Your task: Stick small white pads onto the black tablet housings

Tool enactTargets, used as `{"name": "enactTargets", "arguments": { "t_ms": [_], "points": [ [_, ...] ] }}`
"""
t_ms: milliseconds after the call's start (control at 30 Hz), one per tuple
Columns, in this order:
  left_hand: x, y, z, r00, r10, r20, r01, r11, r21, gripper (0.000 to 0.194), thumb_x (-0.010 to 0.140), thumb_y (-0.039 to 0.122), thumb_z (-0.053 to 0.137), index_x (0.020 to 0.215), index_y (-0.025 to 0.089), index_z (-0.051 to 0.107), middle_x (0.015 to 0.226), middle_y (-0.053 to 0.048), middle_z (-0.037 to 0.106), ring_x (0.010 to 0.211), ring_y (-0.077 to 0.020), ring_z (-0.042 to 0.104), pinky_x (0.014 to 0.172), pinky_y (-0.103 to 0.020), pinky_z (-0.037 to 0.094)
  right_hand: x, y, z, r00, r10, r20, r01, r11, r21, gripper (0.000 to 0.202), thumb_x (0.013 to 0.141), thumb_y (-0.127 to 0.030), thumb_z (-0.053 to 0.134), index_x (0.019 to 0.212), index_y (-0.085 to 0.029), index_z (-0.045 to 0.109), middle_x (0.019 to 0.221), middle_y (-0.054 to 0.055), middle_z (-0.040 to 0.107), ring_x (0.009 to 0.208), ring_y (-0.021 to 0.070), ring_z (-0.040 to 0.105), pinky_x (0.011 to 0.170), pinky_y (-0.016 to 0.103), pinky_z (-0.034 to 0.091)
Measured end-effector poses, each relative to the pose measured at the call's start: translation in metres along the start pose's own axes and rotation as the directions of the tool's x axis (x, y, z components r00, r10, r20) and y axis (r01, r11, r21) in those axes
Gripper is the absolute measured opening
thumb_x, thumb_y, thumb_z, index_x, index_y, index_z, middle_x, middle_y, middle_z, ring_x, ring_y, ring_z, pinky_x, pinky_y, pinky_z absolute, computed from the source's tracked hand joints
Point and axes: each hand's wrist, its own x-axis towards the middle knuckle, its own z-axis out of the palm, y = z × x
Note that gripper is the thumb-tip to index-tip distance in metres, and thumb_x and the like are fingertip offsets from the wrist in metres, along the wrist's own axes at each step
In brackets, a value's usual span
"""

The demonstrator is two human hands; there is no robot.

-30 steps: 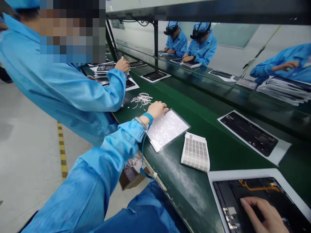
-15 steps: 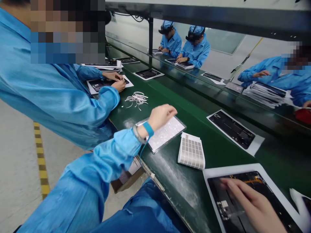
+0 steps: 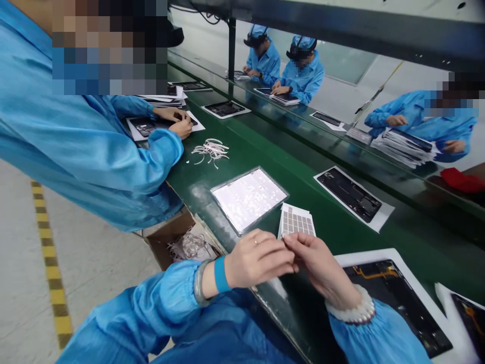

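My left hand [image 3: 259,257], with a blue band at its wrist, is closed with curled fingers. Its fingertips meet those of my right hand [image 3: 318,263], which is pinched, above the bench's near edge. Whatever lies between the fingertips is too small or hidden to make out. Just beyond them lies a sheet of square grey stickers [image 3: 297,222], partly covered by my right hand. To its left is a clear-framed tray [image 3: 250,197] with a whitish, speckled surface. Beside my right forearm a black device panel [image 3: 401,303] with orange flex cable rests on white paper, partly hidden by my sleeve.
Another panel [image 3: 350,194] lies farther back, and one more [image 3: 470,316] at the right edge. White strips [image 3: 212,150] are heaped on the green bench [image 3: 197,192]. A co-worker [image 3: 94,136] stands close at left. Below the bench edge is a cardboard box [image 3: 162,242] of scraps.
My left hand has come back from above the tray toward me. My right hand has left the panel and moved left, so both hands now meet.
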Motion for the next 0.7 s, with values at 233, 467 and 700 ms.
{"name": "enactTargets", "arguments": {
  "t_ms": [233, 467, 700],
  "points": [
    [-0.011, -0.015, 0.003, 0.970, -0.245, 0.001, 0.244, 0.968, 0.061, 0.013, 0.093, 0.016, 0.050, 0.100, 0.013, 0.060, 0.089, -0.007, 0.068, 0.080, -0.0154, 0.063, 0.074, -0.029, 0.055, 0.015, -0.002, 0.008, 0.988, -0.156, -0.009, 0.150, 0.962, -0.229, 0.046, 0.063, -0.059, 0.072, 0.068, -0.014, 0.062, 0.054, 0.000, 0.057, 0.047, 0.0083, 0.048, 0.044, 0.020, 0.037],
    [-0.012, -0.017, 0.002, 0.964, -0.266, -0.018, 0.265, 0.949, 0.168, 0.015, 0.093, 0.017, 0.049, 0.099, 0.013, 0.062, 0.090, -0.006, 0.071, 0.081, -0.0158, 0.067, 0.074, -0.028, 0.055, 0.016, 0.001, 0.012, 0.936, -0.351, 0.011, 0.295, 0.768, -0.568, 0.031, 0.085, -0.043, 0.052, 0.092, -0.017, 0.066, 0.075, 0.004, 0.067, 0.056, 0.0124, 0.057, 0.056, 0.026, 0.044],
    [-0.008, -0.021, 0.005, 0.888, -0.456, 0.061, 0.444, 0.883, 0.151, 0.018, 0.094, 0.022, 0.045, 0.088, 0.017, 0.062, 0.079, -0.001, 0.070, 0.070, -0.0113, 0.066, 0.068, -0.021, 0.052, 0.015, 0.003, 0.014, 0.889, -0.457, 0.001, 0.306, 0.594, -0.744, 0.024, 0.087, -0.036, 0.048, 0.091, -0.021, 0.066, 0.073, 0.002, 0.066, 0.064, 0.0165, 0.059, 0.064, 0.028, 0.043]
  ]
}}
